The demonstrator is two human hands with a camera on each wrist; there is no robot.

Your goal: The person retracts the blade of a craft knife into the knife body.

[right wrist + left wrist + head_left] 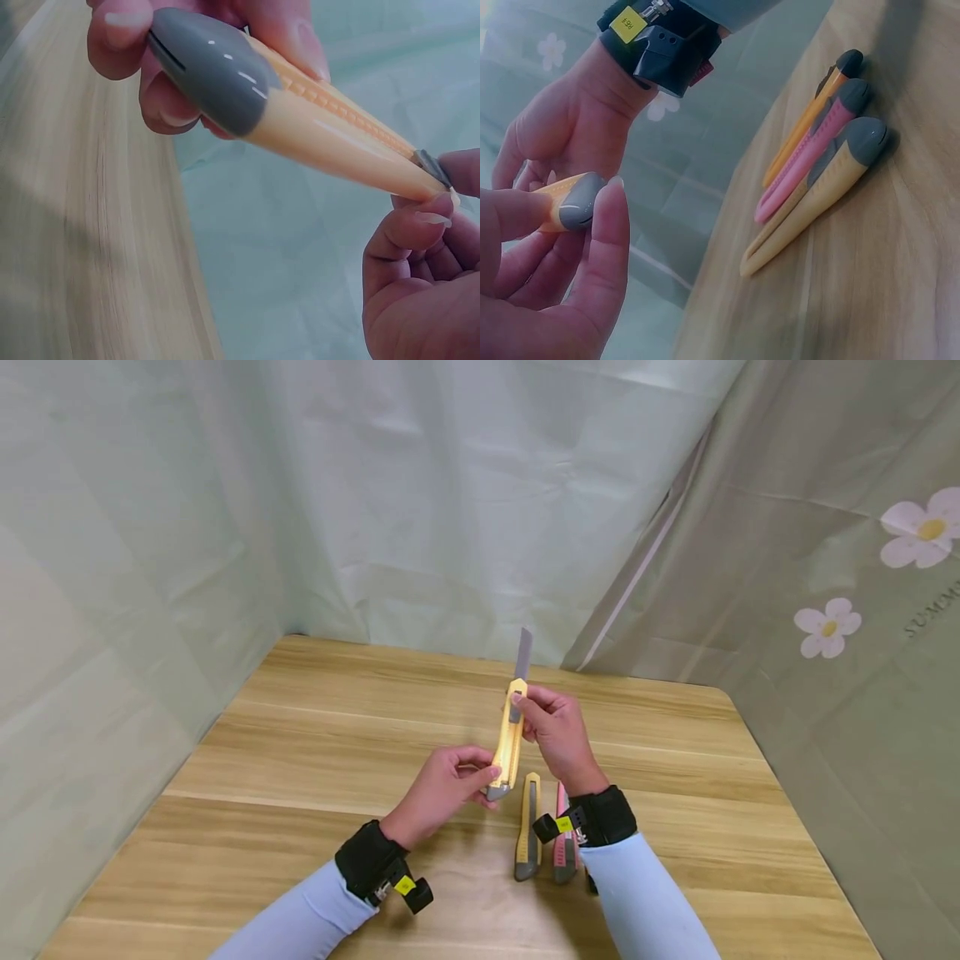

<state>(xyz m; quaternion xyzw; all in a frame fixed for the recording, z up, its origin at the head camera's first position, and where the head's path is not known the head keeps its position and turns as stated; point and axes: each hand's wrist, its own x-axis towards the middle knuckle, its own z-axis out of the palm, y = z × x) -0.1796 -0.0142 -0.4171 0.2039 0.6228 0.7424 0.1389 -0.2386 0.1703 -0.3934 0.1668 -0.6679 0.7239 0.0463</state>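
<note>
A yellow utility knife [507, 739] with a grey end cap is held up over the table, its long blade [524, 652] extended and pointing away. My left hand [453, 783] pinches the knife's capped end between thumb and fingers. Near the blade end, my right hand [557, 731] grips the body, thumb on the grey slider [515, 713]. In the right wrist view the grey end cap [217, 71] lies close to the camera, left fingers around it. Below the hands lie a second yellow utility knife [528, 827] and a pink utility knife [564, 839].
An orange utility knife [810, 120] lies beside the pink one in the left wrist view; the right forearm mostly hides it in the head view. The wooden table [300, 718] is bordered by a pale curtain [450, 510] at the back and sides.
</note>
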